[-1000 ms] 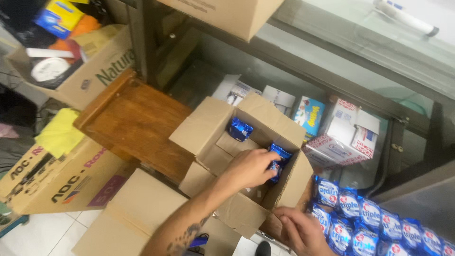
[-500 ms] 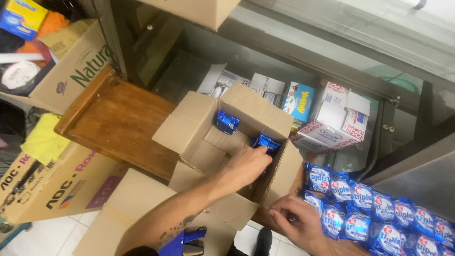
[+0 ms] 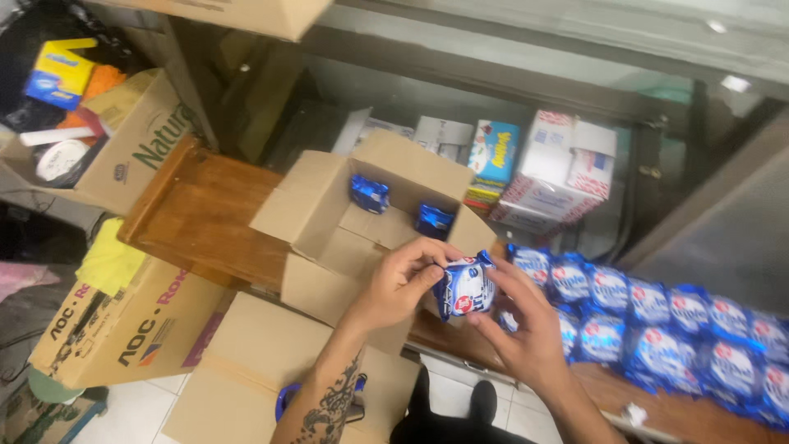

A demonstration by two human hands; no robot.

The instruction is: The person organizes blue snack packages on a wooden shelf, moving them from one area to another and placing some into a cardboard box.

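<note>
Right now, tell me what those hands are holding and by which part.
Both hands hold one small blue and white packet: the left hand grips its left edge, the right hand its right side and lower end, above the open cardboard box.

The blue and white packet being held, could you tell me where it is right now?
In the head view, the packet sits centre frame between the left hand and right hand, just above the open cardboard box.

We see a wooden shelf (image 3: pixel 197 214) carrying an open cardboard box (image 3: pixel 329 222) with two blue packets (image 3: pixel 370 193) inside. On its right stretch lies a row of blue-and-white snack packets (image 3: pixel 657 329). Behind stand a white-and-red carton (image 3: pixel 551 177) and smaller boxes (image 3: pixel 493 156).
</note>
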